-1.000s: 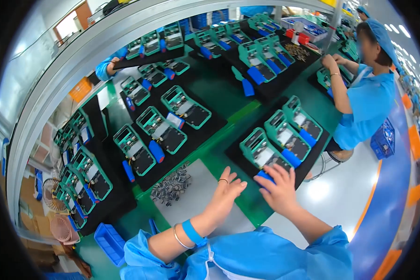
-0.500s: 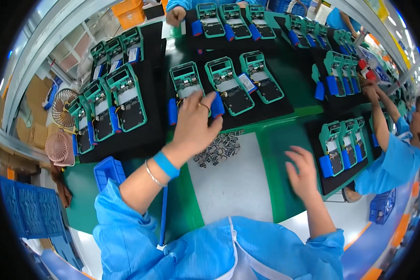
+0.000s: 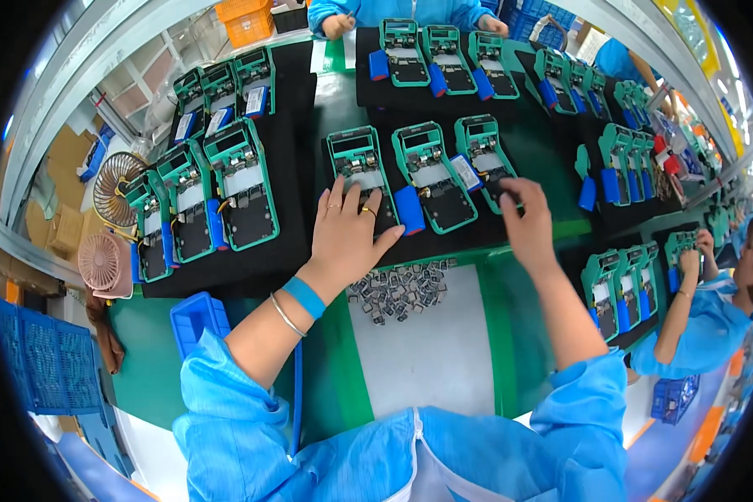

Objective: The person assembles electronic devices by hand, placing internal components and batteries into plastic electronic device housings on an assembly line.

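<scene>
Out on the black mat [image 3: 485,227], past the pile of parts [image 3: 400,290] on the table [image 3: 151,335], sit the left unit [image 3: 360,159], middle unit [image 3: 433,176] and right unit [image 3: 482,149], all green-shelled. Left hand [image 3: 350,238] lies over the left unit's lower half, fingers splayed; can't tell if that grip actually has hold of anything or is just resting. Right hand [image 3: 527,222] is half curled at the near end of the right unit, and I can't tell whether that grip has anything either.

Handling-wise, I'd guess stiff plastic, fairly light, maybe a bit slick, with the bare insides being the fragile bit. I'd take one by the green rim on both long sides and keep fingers off the guts. The blue pack [image 3: 410,211] beside the middle unit looks wired on, so don't let it dangle.

Direction: dark-window ends point away from the person, black-panel ends back toward them. Long axes run mostly near to far, far ends leaning a bit left.
</scene>
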### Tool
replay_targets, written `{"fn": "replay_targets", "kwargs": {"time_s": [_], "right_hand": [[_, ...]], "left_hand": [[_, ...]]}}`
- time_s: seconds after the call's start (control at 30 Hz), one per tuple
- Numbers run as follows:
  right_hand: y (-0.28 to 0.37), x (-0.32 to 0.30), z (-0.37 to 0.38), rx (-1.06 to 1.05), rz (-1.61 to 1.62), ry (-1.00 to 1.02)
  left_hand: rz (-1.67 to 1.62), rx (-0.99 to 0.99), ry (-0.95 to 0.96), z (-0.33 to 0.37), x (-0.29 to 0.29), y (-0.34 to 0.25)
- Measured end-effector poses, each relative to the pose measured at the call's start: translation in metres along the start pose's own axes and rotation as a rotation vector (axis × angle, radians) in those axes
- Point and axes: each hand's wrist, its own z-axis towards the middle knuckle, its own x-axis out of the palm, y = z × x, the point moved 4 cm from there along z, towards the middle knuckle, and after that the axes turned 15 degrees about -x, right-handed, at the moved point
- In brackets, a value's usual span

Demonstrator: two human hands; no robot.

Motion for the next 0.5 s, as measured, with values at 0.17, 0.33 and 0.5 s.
{"fn": "replay_targets", "kwargs": {"time_s": [0.17, 0.33, 0.5], "right_hand": [[-0.072, -0.01, 0.061, 0.124, -0.155, 0.04], [-0.145, 0.008, 0.104, 0.221, -0.224, 0.097], [-0.205, 0.029, 0.122, 0.42, -0.214, 0.025]], "left_hand": [[-0.17, 0.074, -0.045, 0.044, -0.022, -0.003], [-0.366, -0.156, -0.1, 0.128, -0.009, 0.02], [-0.553, -0.451, 0.041, 0.196, 0.021, 0.047]]}}
